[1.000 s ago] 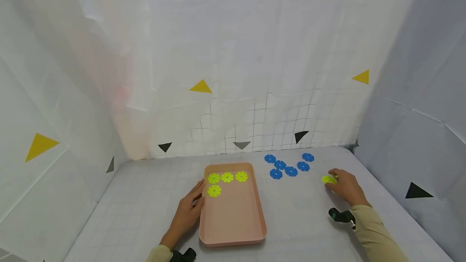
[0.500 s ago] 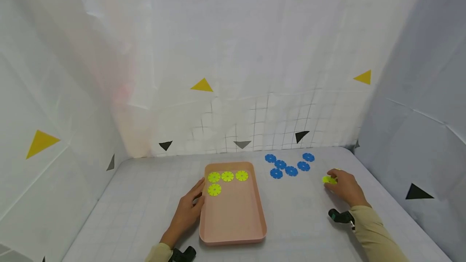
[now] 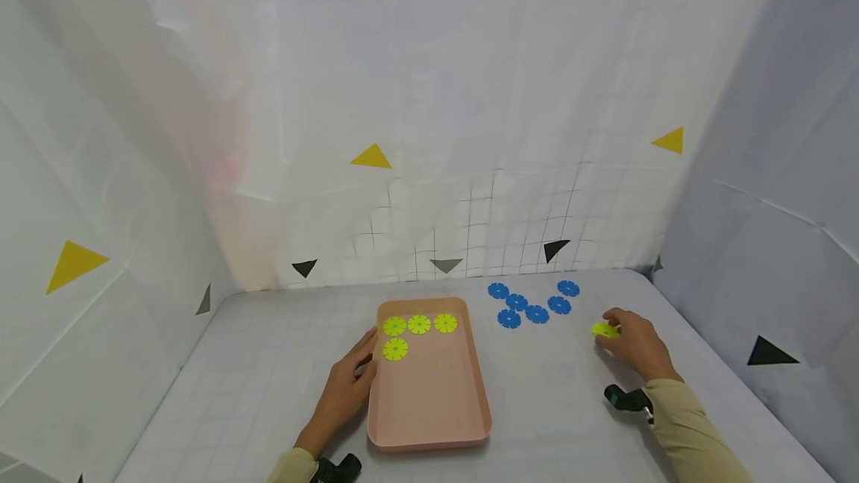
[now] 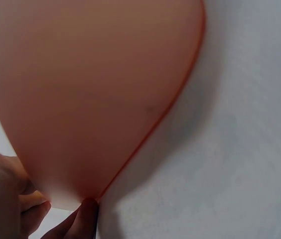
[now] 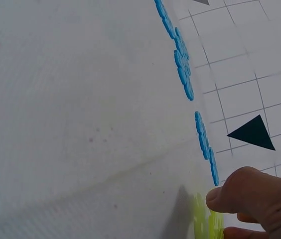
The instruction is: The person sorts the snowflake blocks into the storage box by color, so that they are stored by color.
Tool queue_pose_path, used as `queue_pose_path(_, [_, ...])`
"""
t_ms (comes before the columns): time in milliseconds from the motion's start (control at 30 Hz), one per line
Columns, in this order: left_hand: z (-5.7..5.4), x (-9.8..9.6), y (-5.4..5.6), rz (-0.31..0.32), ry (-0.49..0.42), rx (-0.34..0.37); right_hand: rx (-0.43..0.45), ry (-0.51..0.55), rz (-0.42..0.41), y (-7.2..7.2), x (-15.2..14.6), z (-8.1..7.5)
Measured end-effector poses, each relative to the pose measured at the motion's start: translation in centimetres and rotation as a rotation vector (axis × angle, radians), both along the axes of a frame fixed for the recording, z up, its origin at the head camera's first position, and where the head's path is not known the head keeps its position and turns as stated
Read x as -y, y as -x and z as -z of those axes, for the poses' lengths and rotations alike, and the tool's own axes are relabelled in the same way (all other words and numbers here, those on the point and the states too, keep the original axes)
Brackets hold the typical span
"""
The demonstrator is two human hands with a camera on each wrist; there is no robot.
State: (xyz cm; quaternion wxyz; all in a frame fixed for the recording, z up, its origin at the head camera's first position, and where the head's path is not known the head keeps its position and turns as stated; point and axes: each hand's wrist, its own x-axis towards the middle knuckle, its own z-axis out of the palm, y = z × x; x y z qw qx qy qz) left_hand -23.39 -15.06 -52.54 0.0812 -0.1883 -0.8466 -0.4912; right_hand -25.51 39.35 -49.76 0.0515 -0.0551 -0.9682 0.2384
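A pink tray (image 3: 429, 401) lies on the white-covered table, with several yellow-green notched discs (image 3: 419, 325) laid flat near its far left corner. My left hand (image 3: 342, 390) rests against the tray's left side, its fingers along the rim; the left wrist view shows the tray wall (image 4: 90, 89) and fingertips touching its edge. To the right, my right hand (image 3: 637, 345) pinches a yellow-green disc (image 3: 605, 330) between thumb and fingers. The right wrist view shows the thumb (image 5: 220, 196) on the discs, with another yellow-green edge (image 5: 199, 214) beside it; lower parts are cut off.
Several blue notched discs (image 3: 516, 302) lie flat between the tray and the right hand, toward the table's back edge. White cloth walls (image 3: 470, 95) with triangle marks stand behind and on both sides. A dark wrist device (image 3: 627, 398) sits at the right sleeve.
My right hand stays at nearly the same spot, shifting very slightly, with the yellow-green disc at its fingertips. The left hand, tray and blue discs have not moved.
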Motion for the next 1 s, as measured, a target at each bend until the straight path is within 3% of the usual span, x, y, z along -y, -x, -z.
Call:
queue_pose_path(400, [0.0, 0.1, -0.1, 0.018, -0.022, -0.012, -0.054, 0.044, -0.017, -0.2, 1.2, -1.0])
queue_pose_path(1000, [0.1, 0.1, 0.0, 0.014, -0.018, -0.023, -0.112, 0.026, -0.042, -0.6, 2.9, -2.8])
